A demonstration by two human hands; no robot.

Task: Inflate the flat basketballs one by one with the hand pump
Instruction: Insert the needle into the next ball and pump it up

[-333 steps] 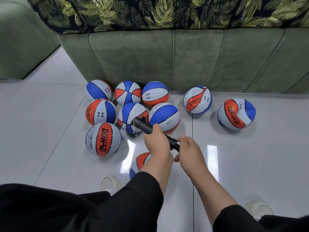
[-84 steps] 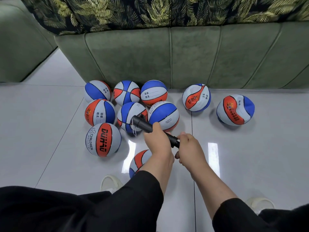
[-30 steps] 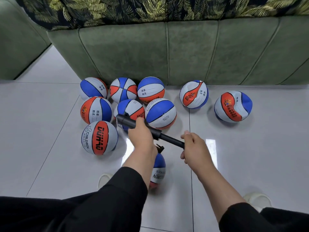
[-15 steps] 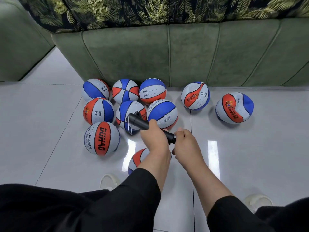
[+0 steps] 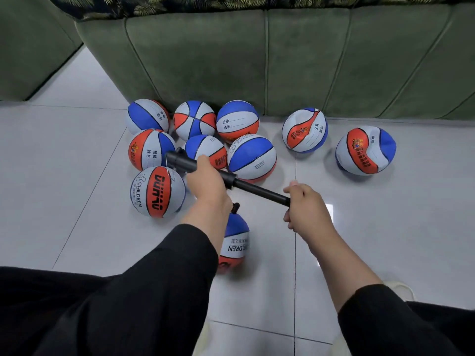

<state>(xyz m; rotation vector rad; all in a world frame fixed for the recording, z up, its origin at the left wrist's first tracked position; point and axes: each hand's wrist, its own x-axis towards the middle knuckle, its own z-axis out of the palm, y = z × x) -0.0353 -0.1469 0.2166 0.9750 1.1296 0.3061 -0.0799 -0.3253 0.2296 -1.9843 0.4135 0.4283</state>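
Observation:
A black hand pump (image 5: 239, 182) lies slanted above the floor, its rod drawn out. My left hand (image 5: 207, 186) grips the pump's barrel. My right hand (image 5: 307, 206) grips the handle at the rod's end. Below my left forearm sits the ball being pumped (image 5: 235, 240), blue, white and red, with a black hose fitting (image 5: 235, 208) on its top. Two dented, flat balls lie at the right: one (image 5: 304, 129) near the sofa and another (image 5: 365, 150) further right.
Several round balls cluster at the left, among them one marked CHILDREN (image 5: 156, 191). A green sofa (image 5: 282, 60) runs along the back, with a second green seat (image 5: 30, 47) at the left. White shoes (image 5: 398, 289) rest on the glossy tiled floor.
My right hand has pulled the handle out to the right, drawing the rod out of the barrel. Half a second ago the two hands were close together with the rod pushed in.

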